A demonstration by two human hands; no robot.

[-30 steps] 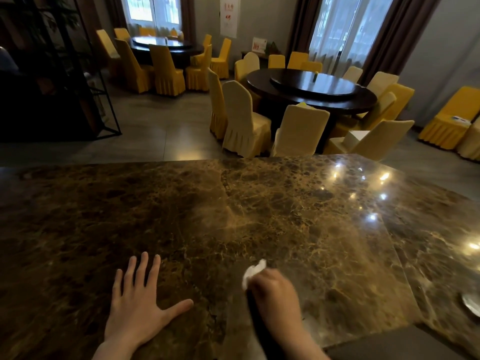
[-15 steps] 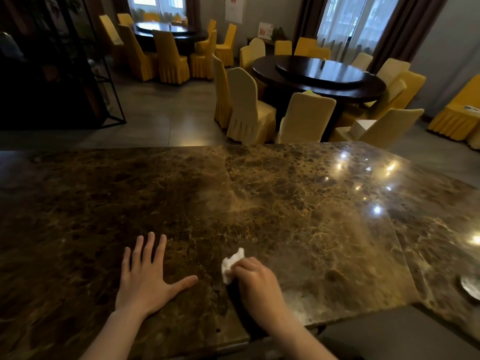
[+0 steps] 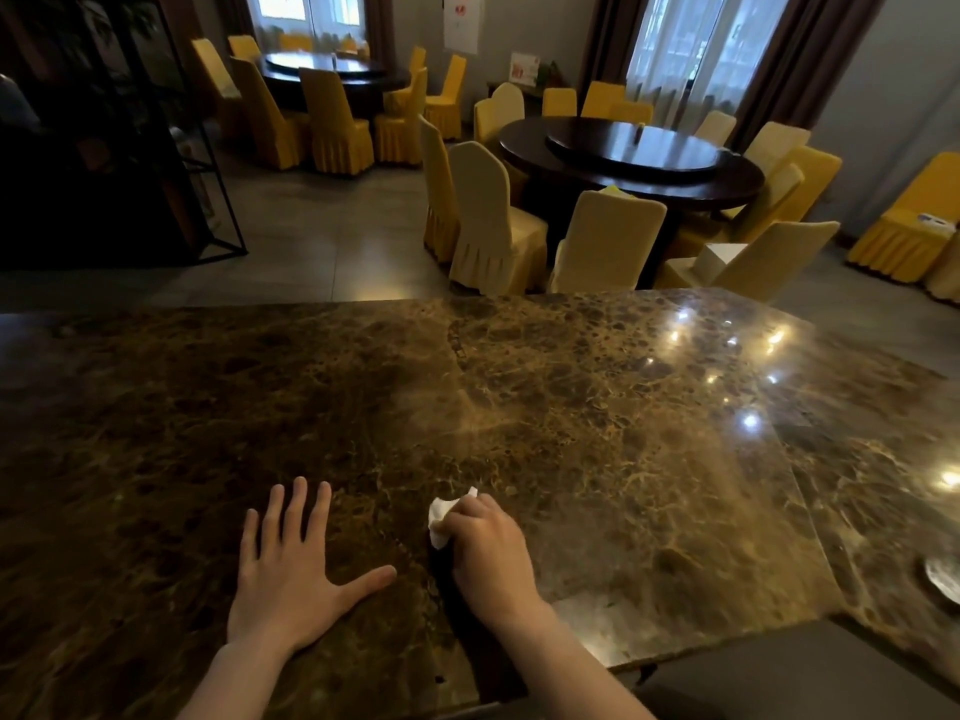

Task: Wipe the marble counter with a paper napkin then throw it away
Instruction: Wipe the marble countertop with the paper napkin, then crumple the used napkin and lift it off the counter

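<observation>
On the brown marble counter [image 3: 597, 407], the left hand [image 3: 291, 569] lies flat with fingers spread, just left of the right hand [image 3: 491, 550] clenched around a crumpled white paper napkin [image 3: 441, 517].

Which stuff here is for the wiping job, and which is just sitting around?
For the job:
marble counter
paper napkin
right hand, bunched on the napkin
left hand, flat on the counter

Just around:
round dining table
covered chairs
small dish at the counter's right edge
</observation>
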